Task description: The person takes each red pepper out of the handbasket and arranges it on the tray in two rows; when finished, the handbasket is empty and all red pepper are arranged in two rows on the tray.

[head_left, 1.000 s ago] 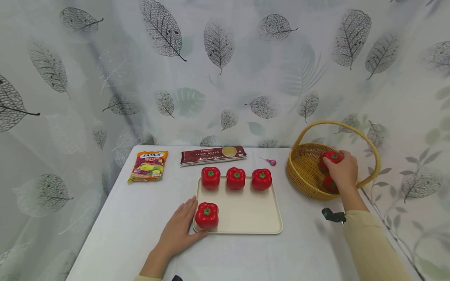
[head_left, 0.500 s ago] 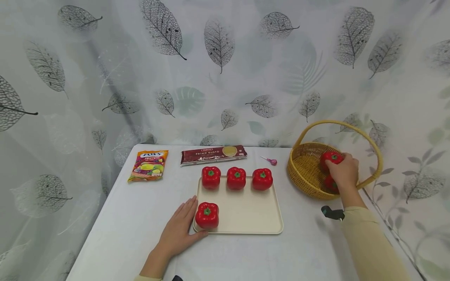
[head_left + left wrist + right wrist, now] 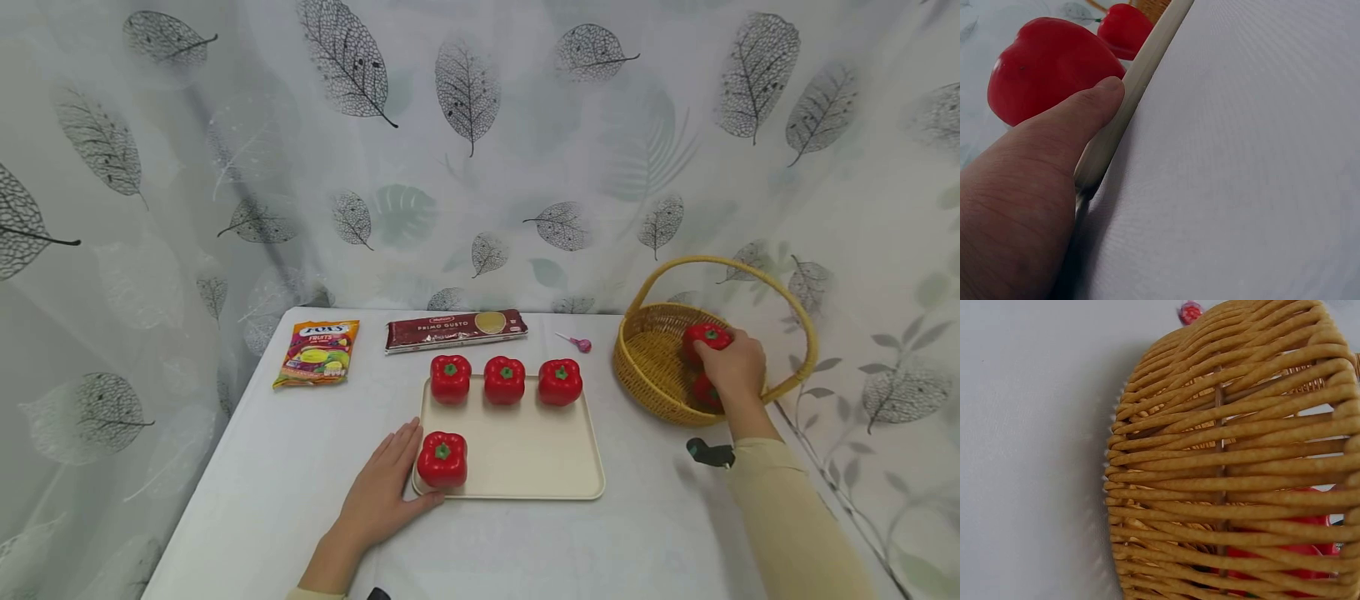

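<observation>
My right hand (image 3: 733,364) reaches into a yellow wicker basket (image 3: 651,395) at the right and grips a red bell pepper (image 3: 703,340), its thumb on the near-left side. Another red bell pepper (image 3: 705,390) lies below it in the basket, partly covered by the hand. In the right wrist view the basket's woven wall (image 3: 1235,456) hides the hand, with red showing through the gaps. My left hand (image 3: 381,492) lies with straight fingers along the left edge of a cream tray (image 3: 525,458); its thumb touches the front rim, beside a red bell pepper (image 3: 442,460) on the tray.
Three more red bell peppers (image 3: 504,381) stand in a row along the tray's back edge. Behind them lie a dark red spaghetti packet (image 3: 456,332) and a pink lollipop (image 3: 580,344). A bag of Fox's sweets (image 3: 318,354) is at the back left. The basket's tall handle (image 3: 701,260) arches over its opening.
</observation>
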`<state>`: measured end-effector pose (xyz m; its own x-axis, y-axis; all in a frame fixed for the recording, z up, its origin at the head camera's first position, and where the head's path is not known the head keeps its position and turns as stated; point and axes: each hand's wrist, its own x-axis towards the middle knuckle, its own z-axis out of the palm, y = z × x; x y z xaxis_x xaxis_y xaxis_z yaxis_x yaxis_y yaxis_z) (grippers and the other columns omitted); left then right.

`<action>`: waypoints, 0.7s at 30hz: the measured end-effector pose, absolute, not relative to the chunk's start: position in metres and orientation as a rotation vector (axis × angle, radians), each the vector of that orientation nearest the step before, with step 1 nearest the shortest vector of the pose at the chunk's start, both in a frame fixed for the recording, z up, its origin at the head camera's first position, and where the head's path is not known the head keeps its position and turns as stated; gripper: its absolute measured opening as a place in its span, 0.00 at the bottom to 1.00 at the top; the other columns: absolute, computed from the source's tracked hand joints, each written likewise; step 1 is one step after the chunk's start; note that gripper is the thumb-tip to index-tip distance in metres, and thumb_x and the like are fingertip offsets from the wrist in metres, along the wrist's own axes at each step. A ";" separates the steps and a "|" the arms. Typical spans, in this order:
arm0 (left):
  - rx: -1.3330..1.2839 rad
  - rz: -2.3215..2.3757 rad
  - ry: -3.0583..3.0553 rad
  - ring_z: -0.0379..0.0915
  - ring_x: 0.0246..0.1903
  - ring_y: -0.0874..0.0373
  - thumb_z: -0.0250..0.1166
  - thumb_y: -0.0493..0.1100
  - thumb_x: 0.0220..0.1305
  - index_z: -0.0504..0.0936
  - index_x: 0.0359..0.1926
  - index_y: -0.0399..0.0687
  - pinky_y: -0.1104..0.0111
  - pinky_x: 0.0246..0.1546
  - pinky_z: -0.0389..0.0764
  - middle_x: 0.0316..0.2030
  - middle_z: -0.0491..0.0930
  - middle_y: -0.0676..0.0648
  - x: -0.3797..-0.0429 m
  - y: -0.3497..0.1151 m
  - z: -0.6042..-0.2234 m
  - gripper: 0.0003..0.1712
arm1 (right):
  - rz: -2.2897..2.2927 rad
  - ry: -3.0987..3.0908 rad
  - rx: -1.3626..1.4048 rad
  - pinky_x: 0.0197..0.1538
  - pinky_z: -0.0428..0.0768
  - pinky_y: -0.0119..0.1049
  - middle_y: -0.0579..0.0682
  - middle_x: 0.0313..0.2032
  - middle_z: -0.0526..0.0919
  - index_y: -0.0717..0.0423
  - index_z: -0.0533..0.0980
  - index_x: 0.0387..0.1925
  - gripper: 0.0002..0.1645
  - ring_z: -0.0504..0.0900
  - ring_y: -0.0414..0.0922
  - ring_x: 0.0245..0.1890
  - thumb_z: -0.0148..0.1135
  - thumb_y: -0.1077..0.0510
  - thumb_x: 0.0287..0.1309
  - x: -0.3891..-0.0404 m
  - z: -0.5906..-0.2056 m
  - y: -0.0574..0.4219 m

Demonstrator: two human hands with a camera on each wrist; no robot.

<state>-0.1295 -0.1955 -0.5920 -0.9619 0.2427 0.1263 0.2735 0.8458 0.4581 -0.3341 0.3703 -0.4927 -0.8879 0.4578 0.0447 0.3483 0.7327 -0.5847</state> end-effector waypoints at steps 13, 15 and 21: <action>-0.409 -0.750 -2.979 0.47 0.84 0.56 0.69 0.80 0.59 0.54 0.88 0.52 0.54 0.82 0.53 0.85 0.55 0.51 -0.131 -0.195 -0.593 0.68 | 0.927 -2.695 -0.503 0.72 0.71 0.69 0.78 0.70 0.68 0.70 0.60 0.81 0.48 0.68 0.74 0.71 0.63 0.45 0.73 -0.327 -0.486 0.366; -0.402 -0.753 -2.989 0.46 0.84 0.57 0.69 0.80 0.60 0.54 0.88 0.53 0.55 0.82 0.52 0.85 0.54 0.52 -0.131 -0.195 -0.593 0.68 | 0.953 -2.683 -0.470 0.72 0.71 0.70 0.78 0.70 0.69 0.70 0.61 0.81 0.47 0.69 0.74 0.70 0.63 0.46 0.73 -0.324 -0.481 0.361; -0.385 -0.762 -2.981 0.46 0.84 0.57 0.69 0.80 0.59 0.54 0.88 0.53 0.54 0.82 0.53 0.85 0.55 0.52 -0.130 -0.195 -0.594 0.68 | 0.981 -2.666 -0.336 0.71 0.71 0.70 0.76 0.70 0.72 0.71 0.62 0.80 0.46 0.71 0.73 0.70 0.63 0.47 0.72 -0.311 -0.471 0.346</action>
<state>-0.1301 -0.1951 -0.5939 -0.9683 0.2289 0.1001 0.2488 0.8485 0.4671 -0.3110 0.3457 -0.4709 -0.9338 0.3098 0.1789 0.1200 0.7423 -0.6592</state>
